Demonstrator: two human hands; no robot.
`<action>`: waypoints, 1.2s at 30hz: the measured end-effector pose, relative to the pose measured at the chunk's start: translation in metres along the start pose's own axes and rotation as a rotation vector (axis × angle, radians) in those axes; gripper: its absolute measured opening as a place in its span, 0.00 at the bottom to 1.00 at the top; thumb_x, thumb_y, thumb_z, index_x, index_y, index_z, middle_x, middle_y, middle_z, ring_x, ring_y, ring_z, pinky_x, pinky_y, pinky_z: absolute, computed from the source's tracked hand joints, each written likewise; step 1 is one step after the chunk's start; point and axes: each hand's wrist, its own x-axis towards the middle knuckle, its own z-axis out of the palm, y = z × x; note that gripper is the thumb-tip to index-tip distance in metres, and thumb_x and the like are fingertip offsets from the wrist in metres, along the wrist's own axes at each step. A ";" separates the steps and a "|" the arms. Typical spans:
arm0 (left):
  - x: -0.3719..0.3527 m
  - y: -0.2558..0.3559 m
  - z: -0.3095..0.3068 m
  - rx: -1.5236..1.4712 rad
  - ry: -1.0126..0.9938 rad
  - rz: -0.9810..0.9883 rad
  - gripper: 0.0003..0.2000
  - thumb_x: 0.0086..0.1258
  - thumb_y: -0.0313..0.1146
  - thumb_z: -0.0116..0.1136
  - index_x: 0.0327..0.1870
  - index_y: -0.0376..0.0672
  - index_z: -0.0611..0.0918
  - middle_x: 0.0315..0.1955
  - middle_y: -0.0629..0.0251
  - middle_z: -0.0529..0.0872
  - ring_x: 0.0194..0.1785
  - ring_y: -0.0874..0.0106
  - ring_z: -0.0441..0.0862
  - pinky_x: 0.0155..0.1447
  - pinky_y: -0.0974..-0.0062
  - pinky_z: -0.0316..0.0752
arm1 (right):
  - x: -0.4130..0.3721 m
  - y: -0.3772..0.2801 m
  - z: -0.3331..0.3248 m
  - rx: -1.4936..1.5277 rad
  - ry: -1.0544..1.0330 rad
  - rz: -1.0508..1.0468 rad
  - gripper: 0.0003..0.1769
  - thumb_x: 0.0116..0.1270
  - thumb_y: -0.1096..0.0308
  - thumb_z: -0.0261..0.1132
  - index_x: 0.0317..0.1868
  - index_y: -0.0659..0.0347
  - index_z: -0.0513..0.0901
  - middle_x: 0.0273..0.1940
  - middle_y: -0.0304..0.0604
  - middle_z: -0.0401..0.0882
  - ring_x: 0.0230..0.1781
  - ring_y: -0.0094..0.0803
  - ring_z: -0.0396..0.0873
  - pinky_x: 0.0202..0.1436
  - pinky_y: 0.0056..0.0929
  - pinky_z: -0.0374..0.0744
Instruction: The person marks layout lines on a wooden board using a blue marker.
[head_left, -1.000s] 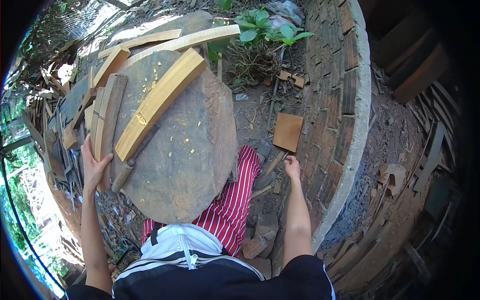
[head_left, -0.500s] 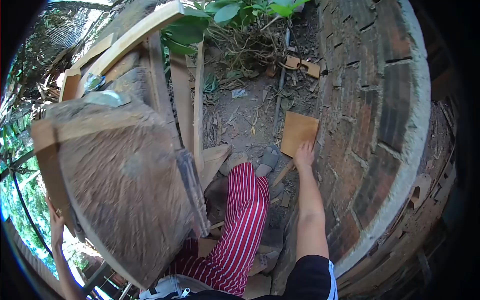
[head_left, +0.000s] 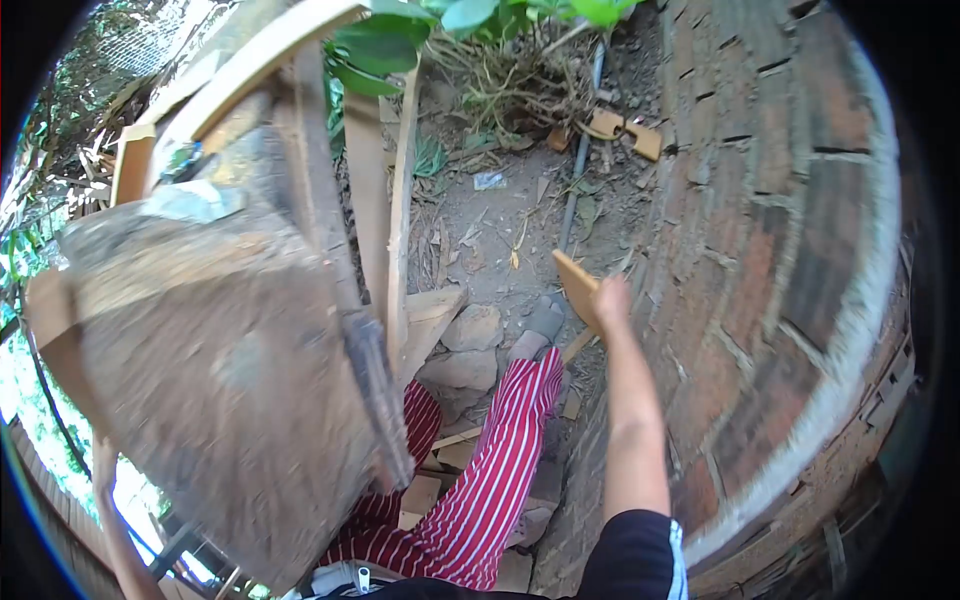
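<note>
My right hand (head_left: 612,300) grips the near edge of a flat orange-brown board (head_left: 578,288), which is tilted nearly edge-on beside the brick wall. At the far left, my left hand (head_left: 104,462) is partly hidden beside a large weathered wood slab (head_left: 240,370); its fingers are blurred, so their shape is unclear. A brown wood piece (head_left: 60,330) runs along the slab's left side, just above that hand.
The curved brick wall (head_left: 760,250) closes off the right. Long planks (head_left: 400,220) lean beside the slab. Stones (head_left: 460,370) lie near my legs, a grey pipe (head_left: 575,190) crosses the dirt, and a leafy plant (head_left: 380,50) grows ahead. Broken orange pieces (head_left: 645,140) lie by the wall.
The board has gone from facing me broadly to nearly edge-on in my right hand. My knee has moved right, showing more stones. The view has shifted slightly.
</note>
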 end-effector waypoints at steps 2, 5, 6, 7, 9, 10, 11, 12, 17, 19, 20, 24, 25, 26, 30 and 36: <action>0.001 -0.008 -0.013 -0.084 0.006 -0.012 0.45 0.65 0.27 0.54 0.81 0.46 0.42 0.79 0.53 0.45 0.80 0.62 0.48 0.80 0.63 0.48 | -0.083 -0.019 -0.056 0.033 -0.062 -0.133 0.10 0.66 0.65 0.59 0.41 0.61 0.83 0.45 0.55 0.82 0.47 0.55 0.82 0.49 0.52 0.80; 0.002 0.062 0.023 -0.201 0.038 0.185 0.51 0.54 0.26 0.63 0.80 0.48 0.46 0.77 0.52 0.52 0.78 0.59 0.52 0.80 0.62 0.51 | -0.188 -0.046 -0.142 0.264 0.114 0.065 0.13 0.65 0.61 0.66 0.46 0.59 0.84 0.36 0.55 0.85 0.40 0.52 0.85 0.43 0.50 0.80; 0.003 0.064 0.025 -0.236 0.029 0.207 0.51 0.51 0.28 0.67 0.78 0.45 0.50 0.76 0.53 0.53 0.79 0.60 0.52 0.80 0.62 0.51 | -0.224 -0.053 -0.173 0.438 0.179 0.129 0.14 0.68 0.60 0.64 0.47 0.59 0.84 0.33 0.55 0.85 0.35 0.50 0.86 0.39 0.45 0.79; 0.001 0.071 0.023 -0.219 0.013 0.242 0.52 0.49 0.30 0.70 0.78 0.43 0.52 0.74 0.53 0.55 0.78 0.59 0.54 0.79 0.62 0.52 | -0.260 -0.065 -0.209 0.561 0.288 0.138 0.13 0.69 0.60 0.65 0.48 0.59 0.83 0.31 0.53 0.84 0.29 0.42 0.84 0.36 0.39 0.79; 0.002 0.070 0.019 -0.060 0.019 0.410 0.53 0.46 0.35 0.76 0.75 0.38 0.56 0.65 0.49 0.65 0.72 0.55 0.60 0.76 0.59 0.56 | -0.329 -0.089 -0.284 0.673 0.473 0.053 0.13 0.72 0.64 0.64 0.49 0.65 0.82 0.34 0.50 0.85 0.33 0.33 0.82 0.40 0.35 0.79; 0.005 0.059 0.021 0.076 0.113 0.558 0.52 0.45 0.37 0.77 0.73 0.37 0.58 0.60 0.48 0.68 0.67 0.51 0.64 0.72 0.60 0.60 | -0.362 -0.101 -0.317 0.733 0.580 -0.002 0.13 0.73 0.66 0.63 0.50 0.68 0.81 0.37 0.50 0.85 0.36 0.34 0.83 0.43 0.35 0.79; 0.005 0.061 0.022 0.092 0.136 0.572 0.51 0.44 0.37 0.78 0.72 0.37 0.61 0.56 0.49 0.70 0.62 0.49 0.67 0.67 0.59 0.64 | -0.389 -0.103 -0.343 0.789 0.640 -0.042 0.15 0.74 0.66 0.62 0.52 0.70 0.80 0.42 0.51 0.85 0.42 0.33 0.82 0.48 0.34 0.78; 0.005 0.062 0.021 0.049 0.132 0.551 0.51 0.43 0.37 0.78 0.71 0.40 0.62 0.54 0.51 0.71 0.59 0.49 0.68 0.63 0.57 0.66 | -0.413 -0.107 -0.368 0.840 0.701 -0.081 0.16 0.75 0.65 0.61 0.54 0.71 0.79 0.48 0.51 0.84 0.48 0.33 0.81 0.53 0.34 0.77; 0.002 0.051 0.012 -0.068 0.087 0.655 0.48 0.52 0.49 0.75 0.74 0.46 0.62 0.56 0.52 0.71 0.62 0.52 0.69 0.67 0.58 0.65 | -0.493 -0.163 -0.461 1.516 0.640 -0.358 0.22 0.77 0.62 0.58 0.64 0.68 0.72 0.59 0.46 0.78 0.56 0.35 0.78 0.59 0.35 0.77; 0.011 0.037 0.009 -0.167 0.061 0.716 0.43 0.59 0.51 0.71 0.73 0.45 0.63 0.56 0.53 0.71 0.62 0.53 0.70 0.67 0.59 0.65 | -0.503 -0.181 -0.473 1.644 0.431 -0.515 0.24 0.77 0.62 0.57 0.67 0.66 0.70 0.60 0.47 0.77 0.58 0.36 0.78 0.60 0.38 0.77; 0.026 0.023 0.016 -0.313 -0.012 0.719 0.36 0.66 0.50 0.64 0.72 0.45 0.65 0.55 0.54 0.73 0.62 0.56 0.71 0.67 0.62 0.65 | -0.506 -0.197 -0.471 1.676 0.360 -0.538 0.24 0.76 0.61 0.58 0.67 0.65 0.70 0.60 0.47 0.77 0.58 0.35 0.78 0.60 0.38 0.78; 0.024 -0.014 0.001 -0.538 0.061 0.634 0.24 0.80 0.45 0.47 0.69 0.40 0.70 0.52 0.57 0.77 0.60 0.63 0.75 0.65 0.70 0.68 | -0.516 -0.283 -0.445 1.695 -0.004 -0.597 0.24 0.74 0.61 0.61 0.62 0.68 0.74 0.57 0.47 0.80 0.57 0.35 0.80 0.60 0.33 0.79; 0.020 -0.021 0.002 -0.961 -0.073 0.559 0.26 0.79 0.48 0.49 0.69 0.38 0.69 0.53 0.59 0.79 0.59 0.67 0.77 0.62 0.71 0.72 | -0.517 -0.302 -0.437 1.663 -0.108 -0.621 0.23 0.73 0.61 0.61 0.61 0.69 0.75 0.56 0.47 0.81 0.56 0.34 0.81 0.59 0.32 0.79; 0.010 -0.025 -0.004 -0.970 -0.071 0.561 0.26 0.79 0.48 0.49 0.69 0.38 0.69 0.53 0.59 0.79 0.59 0.67 0.77 0.62 0.71 0.72 | -0.521 -0.324 -0.429 1.628 -0.193 -0.619 0.23 0.73 0.62 0.62 0.60 0.70 0.75 0.55 0.47 0.81 0.55 0.34 0.81 0.59 0.31 0.79; -0.049 -0.030 -0.015 -1.589 -0.481 0.241 0.35 0.65 0.45 0.69 0.69 0.38 0.68 0.56 0.60 0.80 0.57 0.67 0.81 0.63 0.65 0.76 | -0.542 -0.408 -0.397 1.432 -0.549 -0.590 0.23 0.73 0.61 0.62 0.60 0.70 0.76 0.54 0.47 0.82 0.52 0.31 0.82 0.56 0.29 0.80; -0.065 -0.128 0.031 -1.929 -0.392 -0.044 0.31 0.67 0.37 0.66 0.69 0.39 0.69 0.59 0.57 0.80 0.60 0.64 0.80 0.65 0.62 0.75 | -0.471 -0.458 -0.417 0.371 0.406 -1.001 0.22 0.76 0.57 0.53 0.59 0.66 0.77 0.55 0.51 0.80 0.60 0.48 0.76 0.69 0.44 0.69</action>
